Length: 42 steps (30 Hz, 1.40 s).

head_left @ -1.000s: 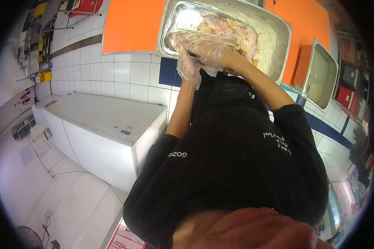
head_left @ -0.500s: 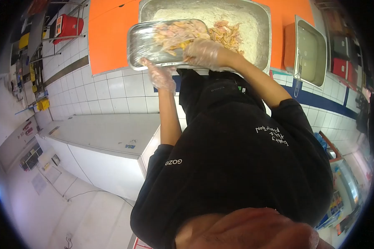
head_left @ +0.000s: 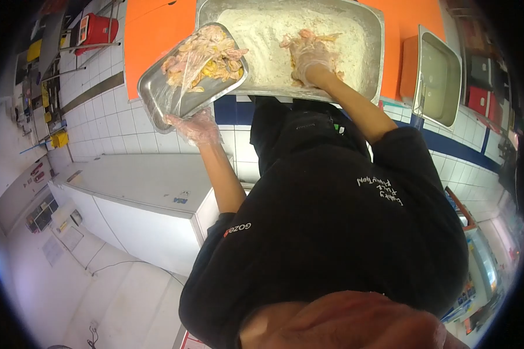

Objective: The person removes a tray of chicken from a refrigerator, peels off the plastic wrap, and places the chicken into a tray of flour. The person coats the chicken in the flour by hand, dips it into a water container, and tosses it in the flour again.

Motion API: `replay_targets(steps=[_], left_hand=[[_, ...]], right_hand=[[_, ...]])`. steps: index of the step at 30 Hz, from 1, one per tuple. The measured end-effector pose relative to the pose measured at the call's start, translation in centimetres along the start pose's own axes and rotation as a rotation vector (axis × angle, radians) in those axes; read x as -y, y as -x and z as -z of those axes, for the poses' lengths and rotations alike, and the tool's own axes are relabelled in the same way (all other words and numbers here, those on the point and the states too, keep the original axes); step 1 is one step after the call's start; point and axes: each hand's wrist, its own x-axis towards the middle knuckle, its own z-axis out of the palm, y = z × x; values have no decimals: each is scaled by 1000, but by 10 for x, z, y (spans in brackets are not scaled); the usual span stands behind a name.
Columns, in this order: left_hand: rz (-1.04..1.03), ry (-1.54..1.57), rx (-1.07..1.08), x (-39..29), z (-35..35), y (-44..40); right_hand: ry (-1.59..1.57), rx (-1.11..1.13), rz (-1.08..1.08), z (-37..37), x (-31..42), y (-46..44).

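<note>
A metal tray (head_left: 185, 106) holds strips of raw meat, apparently chicken (head_left: 201, 55), and tilts over the left end of a large metal basin (head_left: 381, 58). My left hand (head_left: 199, 129), in a clear plastic glove, grips the tray's near edge. Pale flour (head_left: 256, 26) covers the basin's bottom. My right hand (head_left: 313, 61), gloved too, lies on a heap of meat pieces (head_left: 326, 37) in the flour. Its fingertips are hidden among the pieces, so their closing cannot be made out. Clear plastic film (head_left: 187, 74) stretches across part of the tray.
The basin stands on an orange counter (head_left: 151, 35). To its right is a second metal pan (head_left: 436, 72) with a wire tool (head_left: 420, 96) at its edge. A white chest freezer (head_left: 134, 180) is at left, and a red bucket (head_left: 99, 34) stands on a rack.
My left hand has drawn the tray left and tilted it, uncovering more of the flour. My right hand has moved from the tray to the meat heap in the basin.
</note>
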Motion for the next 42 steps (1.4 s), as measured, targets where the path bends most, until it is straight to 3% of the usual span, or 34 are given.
replay_targets(steps=[2, 4, 7, 8, 10, 11, 14, 15, 18, 21, 24, 26, 28, 29, 32, 34, 36, 39, 41, 42], left_hand=[[-68, 42, 89, 4, 1, -4], [-47, 41, 36, 7, 3, -5], [-12, 70, -20, 10, 5, -12], [9, 91, -34, 9, 9, -12], [16, 95, -44, 6, 3, -10], [25, 96, -45, 4, 2, -9], [2, 110, -29, 7, 6, -12], [-2, 113, -27, 7, 6, -15], [-14, 87, 47, 7, 12, -13], [-18, 95, -16, 10, 1, -16], [-26, 109, -33, 8, 5, -21], [38, 122, -84, 7, 5, -22], [44, 127, -70, 7, 5, -19], [45, 128, -56, 5, 5, -18], [17, 124, -34, 6, 6, -20], [14, 113, -26, 3, 3, -18], [7, 119, -19, 3, -3, -16], [32, 132, -29, -1, -5, -17], [25, 76, 59, 0, 4, -23], [24, 76, 63, 0, 2, -23]], right_hand=[[72, 13, 91, -40, -6, -28], [147, 48, 193, -51, -13, -43], [172, 9, 504, -19, -29, -70], [-252, 259, 399, -4, -36, -80], [-663, 509, 276, 26, -38, -88], [-333, 256, 222, 42, -25, -83], [79, 126, 150, 56, -4, -87], [81, -105, 115, 46, 11, -71], [-10, -2, 75, 52, 33, -48], [67, 96, 204, 46, 21, -47], [-137, 203, 234, 17, -10, -48], [-762, 16, 291, 24, -44, -29], [-539, 330, 27, 23, -55, -20], [-235, 57, 203, -9, -63, -12], [-117, 176, 183, 29, -42, 23], [154, 33, 208, 1, -28, 28], [176, -105, 229, -43, -37, -7], [273, -62, 458, -33, -51, -45], [-453, 384, 137, 12, -67, -61], [-554, 424, 100, 18, -69, -57]])
